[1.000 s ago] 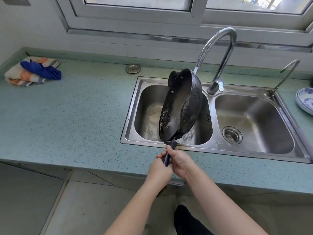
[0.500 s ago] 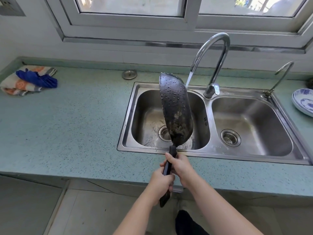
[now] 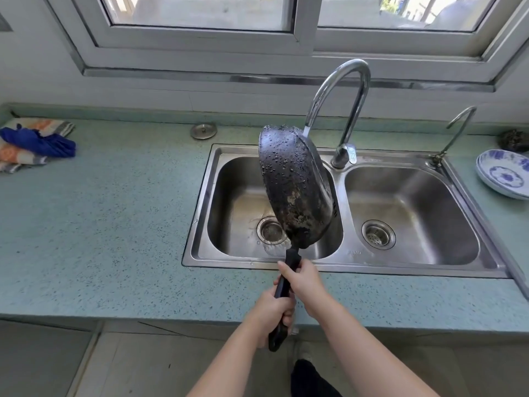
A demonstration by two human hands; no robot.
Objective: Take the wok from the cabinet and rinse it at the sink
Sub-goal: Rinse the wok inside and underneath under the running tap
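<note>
- Blackened round metal wok (image 3: 294, 184): held in the air over the left bowl of the double-bowl stainless steel sink (image 3: 343, 266), touching neither the bowl nor the rim. It stands almost on edge. The underside, beaded with water, faces the camera. The open side is turned right and far, towards the tap.
- Right grip (image 3: 305, 282): fingers wrapped round the long black handle (image 3: 292, 257), just near of the pan.
- Left grip (image 3: 270, 313): wrapped round the same handle close to its butt end, which sticks out below the fist.
- Key relation: the wok lies far of both grips. The handle's long axis runs near to far, leaning slightly right. The right grip is the one nearer the pan.
- Curved chrome tap (image 3: 355, 90): running. A thin stream of water (image 3: 306, 130) meets the wok's far upper rim.
- Judgement: the rinse is under way. Any further turn would be a roll about the handle axis, with the right grip steering and the left bracing.
- Risk: a top-heavy pan on a possibly wet handle could twist loose.
</note>
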